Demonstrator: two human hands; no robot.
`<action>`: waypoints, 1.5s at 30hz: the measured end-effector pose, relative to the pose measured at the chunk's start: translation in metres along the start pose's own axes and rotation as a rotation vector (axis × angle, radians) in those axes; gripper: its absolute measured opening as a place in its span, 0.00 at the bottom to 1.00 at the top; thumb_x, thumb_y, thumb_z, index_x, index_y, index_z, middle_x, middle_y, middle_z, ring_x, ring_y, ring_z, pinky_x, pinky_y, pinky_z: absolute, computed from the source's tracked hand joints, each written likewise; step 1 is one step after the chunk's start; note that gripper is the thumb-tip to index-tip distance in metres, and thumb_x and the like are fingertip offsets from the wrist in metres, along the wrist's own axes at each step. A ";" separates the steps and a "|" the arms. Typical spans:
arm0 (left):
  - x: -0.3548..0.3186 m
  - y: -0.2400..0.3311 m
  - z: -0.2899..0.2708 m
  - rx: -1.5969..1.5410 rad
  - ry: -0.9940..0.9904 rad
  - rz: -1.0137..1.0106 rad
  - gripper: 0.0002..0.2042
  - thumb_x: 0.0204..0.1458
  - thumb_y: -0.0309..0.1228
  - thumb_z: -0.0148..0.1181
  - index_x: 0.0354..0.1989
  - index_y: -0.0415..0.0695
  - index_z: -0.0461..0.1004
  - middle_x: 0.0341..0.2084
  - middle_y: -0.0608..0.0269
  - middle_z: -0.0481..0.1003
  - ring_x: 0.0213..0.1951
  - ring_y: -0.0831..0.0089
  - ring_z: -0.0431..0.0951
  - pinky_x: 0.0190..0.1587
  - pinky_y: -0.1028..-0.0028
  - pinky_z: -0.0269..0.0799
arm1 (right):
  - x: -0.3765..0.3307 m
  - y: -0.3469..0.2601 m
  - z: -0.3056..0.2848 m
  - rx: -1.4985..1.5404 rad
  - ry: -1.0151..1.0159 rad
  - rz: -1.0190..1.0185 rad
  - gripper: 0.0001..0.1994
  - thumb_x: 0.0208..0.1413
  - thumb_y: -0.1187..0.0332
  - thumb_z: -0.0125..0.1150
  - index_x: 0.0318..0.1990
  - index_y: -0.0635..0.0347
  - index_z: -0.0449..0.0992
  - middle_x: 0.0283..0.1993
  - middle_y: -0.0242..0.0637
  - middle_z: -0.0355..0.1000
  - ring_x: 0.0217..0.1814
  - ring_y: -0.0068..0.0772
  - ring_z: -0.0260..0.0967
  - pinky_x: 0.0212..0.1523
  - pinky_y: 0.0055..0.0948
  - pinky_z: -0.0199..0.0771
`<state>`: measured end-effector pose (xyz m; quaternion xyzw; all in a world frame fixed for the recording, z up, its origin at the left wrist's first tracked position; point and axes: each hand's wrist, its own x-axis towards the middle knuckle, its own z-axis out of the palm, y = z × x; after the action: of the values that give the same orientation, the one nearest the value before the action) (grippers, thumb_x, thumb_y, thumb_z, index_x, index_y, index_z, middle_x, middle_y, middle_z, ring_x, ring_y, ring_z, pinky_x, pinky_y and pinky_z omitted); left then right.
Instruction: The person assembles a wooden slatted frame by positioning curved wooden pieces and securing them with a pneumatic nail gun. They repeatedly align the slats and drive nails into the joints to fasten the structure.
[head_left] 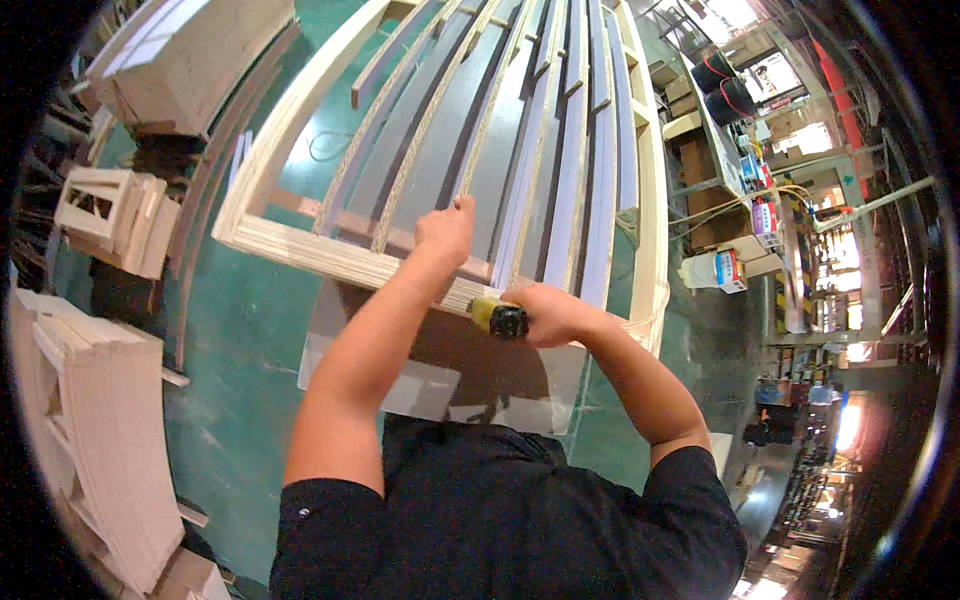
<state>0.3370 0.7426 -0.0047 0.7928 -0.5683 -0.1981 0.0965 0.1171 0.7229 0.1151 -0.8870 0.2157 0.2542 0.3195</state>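
A large pale timber frame (360,262) stretches away in front of me, with long particleboard-edged slats (408,185) running lengthwise inside it. My left hand (446,232) is closed around the near end of one middle slat (484,140), just inside the near rail. My right hand (552,313) grips a yellow-and-black power tool (496,316). Its round black end faces me, and its yellow body lies against the near rail. The tool's front end is hidden, so I cannot tell its exact kind.
Stacked wooden frames (110,440) stand at the left, with a smaller stack (118,215) and a large pale block (195,65) farther up. A pale board (425,385) lies below the near rail. To the right, a workbench (712,150) holds black coils (728,95) and boxes.
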 end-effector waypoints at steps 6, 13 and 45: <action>-0.002 0.017 -0.004 0.087 -0.016 -0.062 0.29 0.62 0.27 0.57 0.71 0.35 0.55 0.43 0.47 0.85 0.45 0.51 0.88 0.44 0.55 0.83 | 0.000 0.007 0.008 -0.079 0.021 0.019 0.21 0.43 0.68 0.68 0.48 0.59 0.80 0.43 0.55 0.81 0.50 0.62 0.79 0.51 0.51 0.78; -0.003 0.020 0.002 0.150 -0.033 -0.082 0.32 0.62 0.28 0.59 0.71 0.34 0.52 0.45 0.46 0.85 0.46 0.52 0.88 0.46 0.55 0.83 | -0.002 0.011 0.014 -0.072 0.054 -0.008 0.22 0.41 0.64 0.69 0.48 0.58 0.80 0.46 0.55 0.82 0.52 0.63 0.79 0.52 0.54 0.79; -0.080 -0.065 -0.049 0.245 -0.153 0.610 0.52 0.43 0.56 0.77 0.77 0.47 0.62 0.82 0.63 0.50 0.81 0.55 0.47 0.78 0.37 0.44 | -0.005 -0.003 -0.007 0.050 0.005 -0.081 0.19 0.49 0.70 0.70 0.50 0.62 0.78 0.43 0.54 0.80 0.47 0.59 0.78 0.50 0.45 0.76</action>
<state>0.3914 0.8363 0.0315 0.5747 -0.8045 -0.1495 0.0125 0.1173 0.7209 0.1238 -0.8874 0.1868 0.2333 0.3510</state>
